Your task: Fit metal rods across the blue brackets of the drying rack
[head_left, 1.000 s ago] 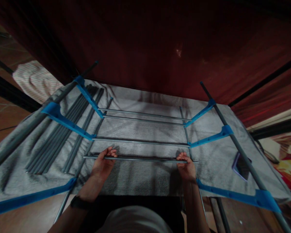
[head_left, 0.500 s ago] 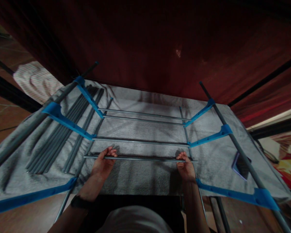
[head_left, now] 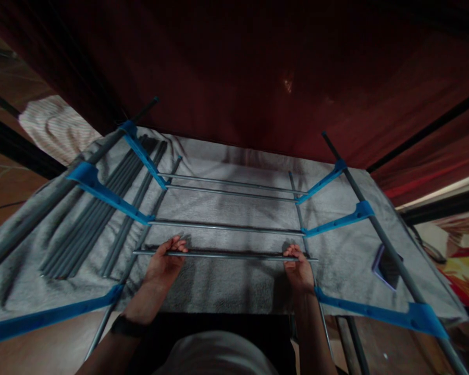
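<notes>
Both my hands hold one grey metal rod (head_left: pixel 230 255) crosswise in front of me, above a grey towel (head_left: pixel 226 286). My left hand (head_left: pixel 164 264) grips it near its left end, fingers curled over the top. My right hand (head_left: pixel 299 268) is closed round it near its right end. Beyond the rod, three similar rods (head_left: pixel 226 227) span a rack frame between blue plastic brackets (head_left: pixel 111 200) on the left and blue brackets (head_left: pixel 338 221) on the right. A black band sits on my left wrist.
Several loose grey rods (head_left: pixel 101 213) lie on the towel at the left. A purple phone (head_left: pixel 386 266) rests on the towel at the right, beside a long side pole (head_left: pixel 375 219). A dark red curtain hangs behind. A striped cloth (head_left: pixel 58 127) lies far left.
</notes>
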A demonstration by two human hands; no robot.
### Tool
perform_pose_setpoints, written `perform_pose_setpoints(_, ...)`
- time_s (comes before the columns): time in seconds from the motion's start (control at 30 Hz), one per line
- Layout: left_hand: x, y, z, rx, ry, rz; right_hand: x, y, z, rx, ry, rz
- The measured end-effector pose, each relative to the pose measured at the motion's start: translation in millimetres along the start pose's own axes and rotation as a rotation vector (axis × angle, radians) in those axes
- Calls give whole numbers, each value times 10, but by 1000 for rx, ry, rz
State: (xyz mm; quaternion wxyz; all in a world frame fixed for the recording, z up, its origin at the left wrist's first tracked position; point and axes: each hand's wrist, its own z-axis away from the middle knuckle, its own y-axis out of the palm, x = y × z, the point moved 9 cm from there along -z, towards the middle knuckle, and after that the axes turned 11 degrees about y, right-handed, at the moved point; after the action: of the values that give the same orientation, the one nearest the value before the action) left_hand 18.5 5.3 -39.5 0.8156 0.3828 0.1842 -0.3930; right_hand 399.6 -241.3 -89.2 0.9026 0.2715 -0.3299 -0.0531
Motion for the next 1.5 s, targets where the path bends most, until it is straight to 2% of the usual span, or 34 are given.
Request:
perform_pose_setpoints(0.7, 32, -42, -38, 5, 4, 42, -11, -40, -36, 59, 8, 21)
perform_pose_setpoints(1.17, 39, -83, -126, 125, 23, 75, -35, -87, -49, 20, 55, -37)
perform_pose_setpoints(1.5, 47, -24, -106, 87, 23, 41, -25, -131, -102, 20, 38, -16)
